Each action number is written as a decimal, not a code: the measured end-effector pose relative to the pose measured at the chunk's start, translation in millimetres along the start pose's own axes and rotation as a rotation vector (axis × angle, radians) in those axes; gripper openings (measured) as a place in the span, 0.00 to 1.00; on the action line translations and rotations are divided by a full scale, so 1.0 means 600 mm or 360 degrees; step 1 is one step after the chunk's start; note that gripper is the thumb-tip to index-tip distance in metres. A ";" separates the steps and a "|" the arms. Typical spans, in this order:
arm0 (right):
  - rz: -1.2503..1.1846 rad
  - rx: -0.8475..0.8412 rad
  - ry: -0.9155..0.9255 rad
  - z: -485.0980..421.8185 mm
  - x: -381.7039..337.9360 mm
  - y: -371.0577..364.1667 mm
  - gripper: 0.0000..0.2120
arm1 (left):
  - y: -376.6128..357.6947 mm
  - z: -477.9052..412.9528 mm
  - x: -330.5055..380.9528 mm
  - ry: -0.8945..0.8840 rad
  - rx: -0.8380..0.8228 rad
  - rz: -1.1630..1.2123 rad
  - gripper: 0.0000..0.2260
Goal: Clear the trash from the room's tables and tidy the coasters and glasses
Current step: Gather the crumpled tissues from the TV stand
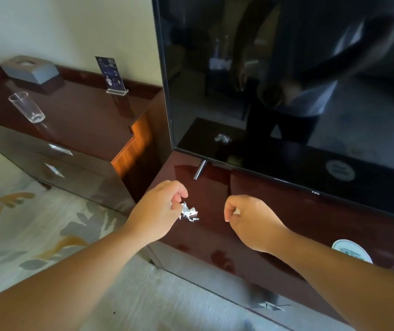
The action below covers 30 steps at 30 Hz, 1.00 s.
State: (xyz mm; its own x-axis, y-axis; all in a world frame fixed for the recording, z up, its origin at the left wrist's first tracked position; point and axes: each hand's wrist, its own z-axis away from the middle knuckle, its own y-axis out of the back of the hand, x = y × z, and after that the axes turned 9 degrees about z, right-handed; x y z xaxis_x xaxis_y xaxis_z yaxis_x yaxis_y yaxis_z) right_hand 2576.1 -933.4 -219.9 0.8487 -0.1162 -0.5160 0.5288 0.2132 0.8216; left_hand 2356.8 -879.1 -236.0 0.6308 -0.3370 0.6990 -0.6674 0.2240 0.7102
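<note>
Crumpled wrapper [189, 213] is on the TV stand [215, 237] near its left edge, left hand [159, 211] pinching 1 corner, right hand [251, 220] curled round a tiny white bit [236, 212], so that flimsy grip could tear it and shed scraps.

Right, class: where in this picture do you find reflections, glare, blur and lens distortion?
All in the head view: the dark television mirrors the crumpled paper and a blurred figure; an orange light patch glows on the dresser side; the wide lens bends the television's edge and leans the glass.
</note>
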 end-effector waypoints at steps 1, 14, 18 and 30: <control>0.0005 0.0000 -0.0014 0.002 -0.007 -0.007 0.15 | 0.004 0.001 -0.007 0.0001 -0.0008 0.0013 0.12; 0.0001 0.0048 0.0014 -0.032 -0.001 -0.023 0.10 | -0.032 -0.018 -0.052 0.0063 -0.0078 -0.0026 0.11; -0.0025 0.0016 0.0019 -0.059 0.018 -0.024 0.10 | -0.042 -0.034 -0.065 0.0122 -0.0082 -0.0063 0.12; -0.0035 -0.0016 -0.0147 -0.112 0.054 -0.059 0.10 | -0.113 -0.068 -0.129 0.0245 -0.0199 -0.0094 0.12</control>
State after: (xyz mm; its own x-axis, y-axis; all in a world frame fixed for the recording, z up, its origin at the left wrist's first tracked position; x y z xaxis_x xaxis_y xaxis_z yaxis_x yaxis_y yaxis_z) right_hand 2584.1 -879.8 -282.0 0.8347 -0.2097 -0.5093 0.5477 0.2192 0.8074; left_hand 2369.1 -831.1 -335.0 0.7267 -0.2115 0.6536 -0.5793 0.3228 0.7485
